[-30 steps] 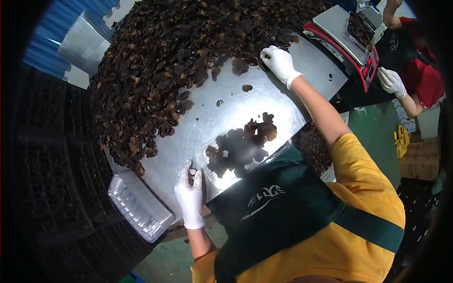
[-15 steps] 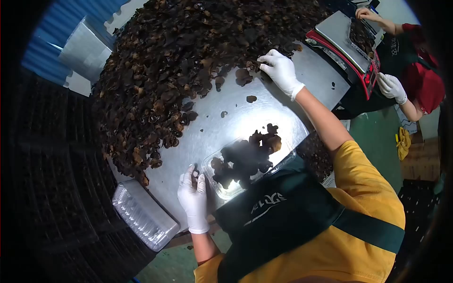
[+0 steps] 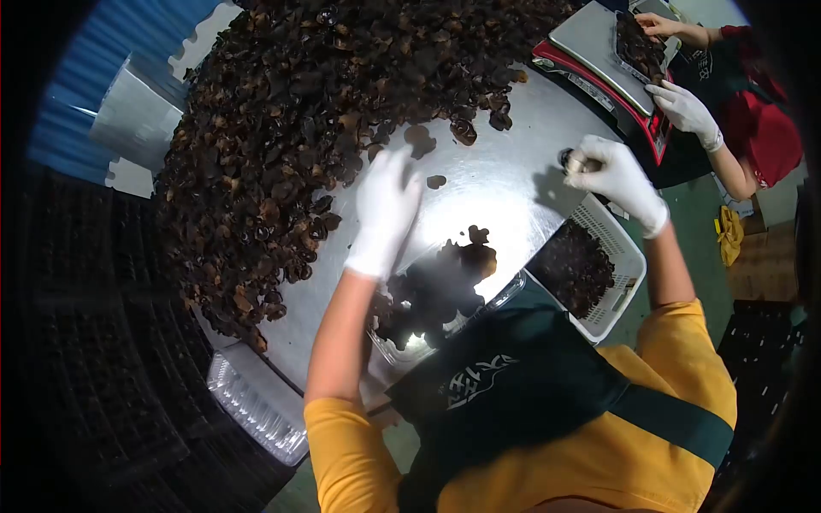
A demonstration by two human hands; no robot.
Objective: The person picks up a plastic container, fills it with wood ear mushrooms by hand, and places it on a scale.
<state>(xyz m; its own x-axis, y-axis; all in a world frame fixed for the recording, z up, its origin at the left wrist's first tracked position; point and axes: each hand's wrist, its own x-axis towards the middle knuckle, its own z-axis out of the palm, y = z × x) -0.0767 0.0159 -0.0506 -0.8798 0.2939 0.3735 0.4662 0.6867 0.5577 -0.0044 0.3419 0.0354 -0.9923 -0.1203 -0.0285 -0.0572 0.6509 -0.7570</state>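
Dried black fungus (image 3: 342,94) lies in a large heap across the steel worktop (image 3: 505,167), filling its ten-to-one-o'clock stretch, with a few loose pieces (image 3: 436,181) scattered at the heap's edge. The left hand (image 3: 386,209), in a white glove, is stretched out flat over the bare metal near the heap's lower edge, fingers apart and holding nothing; it looks blurred. The right hand (image 3: 617,179), also gloved, is out at two o'clock at the worktop's edge, its grip pinched together on a small dark piece (image 3: 571,160). Just below that hand a white slotted basket (image 3: 631,256) holds more fungus. At centre, close to the person's dark apron, a clear plastic tray (image 3: 505,286) is partly filled with fungus, the left forearm crossing its near end. A stack of clear trays (image 3: 252,402) sits at seven o'clock. At one o'clock another person's gloved hand (image 3: 688,111) rests by a red weighing scale (image 3: 599,47).
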